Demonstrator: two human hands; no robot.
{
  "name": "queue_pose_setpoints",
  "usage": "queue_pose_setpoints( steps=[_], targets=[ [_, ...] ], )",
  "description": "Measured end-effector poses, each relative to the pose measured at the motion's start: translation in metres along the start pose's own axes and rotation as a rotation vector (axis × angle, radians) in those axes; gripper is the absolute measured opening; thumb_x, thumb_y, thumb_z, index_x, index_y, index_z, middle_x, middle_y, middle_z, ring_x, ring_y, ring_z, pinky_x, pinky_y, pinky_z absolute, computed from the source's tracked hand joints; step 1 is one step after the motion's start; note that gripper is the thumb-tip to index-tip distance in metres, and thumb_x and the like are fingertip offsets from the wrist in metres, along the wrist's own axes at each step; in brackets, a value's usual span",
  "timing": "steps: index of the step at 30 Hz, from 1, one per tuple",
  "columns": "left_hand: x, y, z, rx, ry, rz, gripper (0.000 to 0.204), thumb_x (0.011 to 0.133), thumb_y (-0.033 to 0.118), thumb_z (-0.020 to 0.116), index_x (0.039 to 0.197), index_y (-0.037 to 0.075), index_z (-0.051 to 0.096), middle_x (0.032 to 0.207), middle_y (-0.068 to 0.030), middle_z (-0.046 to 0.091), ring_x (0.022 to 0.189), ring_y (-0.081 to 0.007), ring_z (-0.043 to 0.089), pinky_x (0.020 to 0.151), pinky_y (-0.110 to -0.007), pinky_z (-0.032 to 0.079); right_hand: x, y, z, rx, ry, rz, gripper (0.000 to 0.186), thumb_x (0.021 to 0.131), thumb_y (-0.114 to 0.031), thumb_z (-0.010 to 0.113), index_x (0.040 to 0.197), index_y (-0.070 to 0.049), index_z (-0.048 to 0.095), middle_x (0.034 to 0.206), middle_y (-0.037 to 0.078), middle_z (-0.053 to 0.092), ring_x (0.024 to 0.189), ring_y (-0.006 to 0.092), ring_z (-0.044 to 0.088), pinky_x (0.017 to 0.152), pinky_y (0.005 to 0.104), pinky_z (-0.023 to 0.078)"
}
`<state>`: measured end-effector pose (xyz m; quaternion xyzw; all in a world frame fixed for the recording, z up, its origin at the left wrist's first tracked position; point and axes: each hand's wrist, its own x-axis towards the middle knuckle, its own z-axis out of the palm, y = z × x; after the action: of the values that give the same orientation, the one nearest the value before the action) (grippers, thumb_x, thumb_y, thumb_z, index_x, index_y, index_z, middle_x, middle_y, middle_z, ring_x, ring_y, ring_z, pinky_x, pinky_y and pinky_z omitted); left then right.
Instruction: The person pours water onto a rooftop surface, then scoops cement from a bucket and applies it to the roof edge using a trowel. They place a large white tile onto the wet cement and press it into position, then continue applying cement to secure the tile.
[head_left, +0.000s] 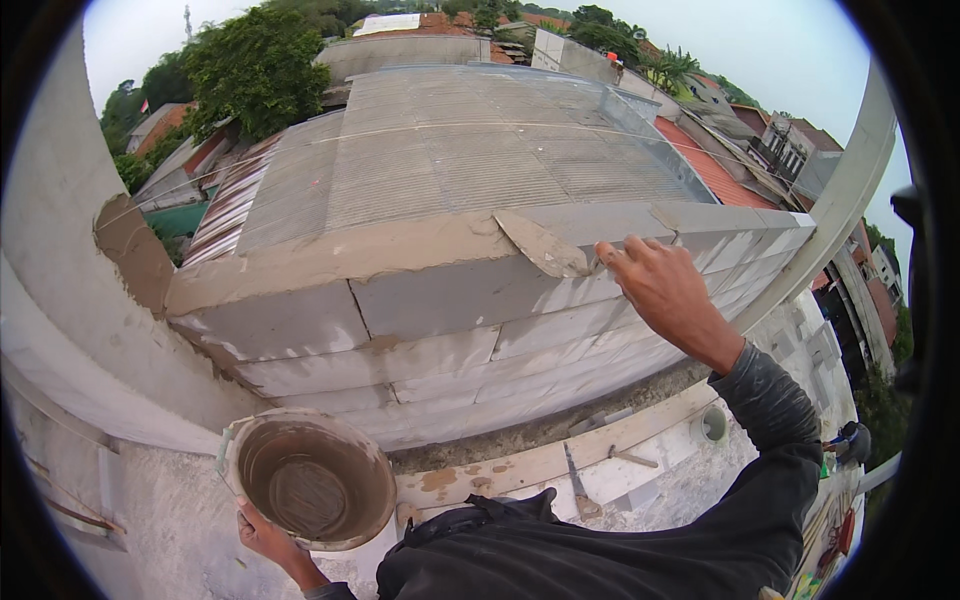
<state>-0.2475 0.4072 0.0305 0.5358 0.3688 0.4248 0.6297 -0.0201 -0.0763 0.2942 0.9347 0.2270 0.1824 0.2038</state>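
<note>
My right hand (660,290) is closed round the handle of a trowel. The flat, mortar-smeared trowel blade (543,243) lies against the top edge of a wall of light grey blocks (440,300). Left of the blade, a band of wet brown-grey mortar (340,250) coats the top course; farther right, the block tops look mostly bare. At the lower left, my left hand (268,540) grips the side of a round bucket (382,475). Wet mortar (308,495) covers the bucket's bottom and smears its inner wall. The fingers behind the rim are partly hidden.
A concrete column (60,200) flanks the wall at left, another (850,190) at right. A thin string stretches above the wall. Beyond lies a corrugated roof (450,140). Below, a plank (470,475), a long-bladed tool (575,480), a small stick-like tool (632,457) and a small pail (712,424) lie about.
</note>
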Motion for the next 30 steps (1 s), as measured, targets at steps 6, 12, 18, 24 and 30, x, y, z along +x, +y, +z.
queue_pose_setpoints(
  steps=[6,12,18,24,30],
  targets=[
    [-0.006,-0.016,0.001,0.011,0.028,-0.006,0.041,0.111,0.032,0.057,0.087,0.001,0.067,0.085,-0.0047,0.070,0.072,-0.0110,0.061,0.067,-0.030,0.053,-0.033,-0.025,-0.040,-0.009,-0.028,-0.048,0.048,0.094,-0.012,0.069,0.141,-0.011,0.061,0.096,0.007,0.061,0.086,0.0221,0.067,0.068,0.0384,0.052],
    [-0.005,-0.032,-0.011,0.215,0.062,-0.003,0.043,0.109,0.034,0.061,0.078,0.004,0.058,0.075,-0.0012,0.060,0.068,-0.0100,0.051,0.064,-0.031,0.049,-0.003,0.001,-0.030,0.033,0.081,0.034,0.048,0.092,-0.009,0.070,0.139,-0.013,0.062,0.095,0.008,0.062,0.089,0.0238,0.068,0.067,0.0384,0.052],
    [0.003,-0.037,-0.015,0.179,0.045,-0.004,0.049,0.108,0.034,0.063,0.072,0.006,0.047,0.071,0.0004,0.051,0.066,-0.0100,0.046,0.062,-0.032,0.048,-0.029,-0.047,0.011,0.042,0.052,-0.036,0.060,0.086,0.001,0.064,0.145,-0.003,0.055,0.100,0.011,0.056,0.090,0.0262,0.062,0.068,0.0394,0.051],
    [0.012,-0.049,-0.016,0.155,0.066,-0.049,0.049,0.109,0.032,0.062,0.071,0.007,0.044,0.070,0.0013,0.049,0.066,-0.0093,0.046,0.062,-0.031,0.048,-0.075,-0.074,-0.033,0.292,-0.058,0.084,0.063,0.087,-0.006,0.070,0.149,-0.010,0.057,0.098,0.009,0.058,0.084,0.0278,0.065,0.068,0.0399,0.051],
    [0.028,-0.057,-0.008,0.166,-0.036,-0.033,0.048,0.109,0.029,0.063,0.070,0.010,0.042,0.067,0.0050,0.043,0.063,-0.0061,0.036,0.057,-0.029,0.035,-0.033,-0.042,-0.030,0.383,0.095,0.254,0.058,0.089,-0.018,0.077,0.144,-0.012,0.062,0.099,0.014,0.066,0.084,0.0346,0.068,0.071,0.0449,0.052]
  ],
)
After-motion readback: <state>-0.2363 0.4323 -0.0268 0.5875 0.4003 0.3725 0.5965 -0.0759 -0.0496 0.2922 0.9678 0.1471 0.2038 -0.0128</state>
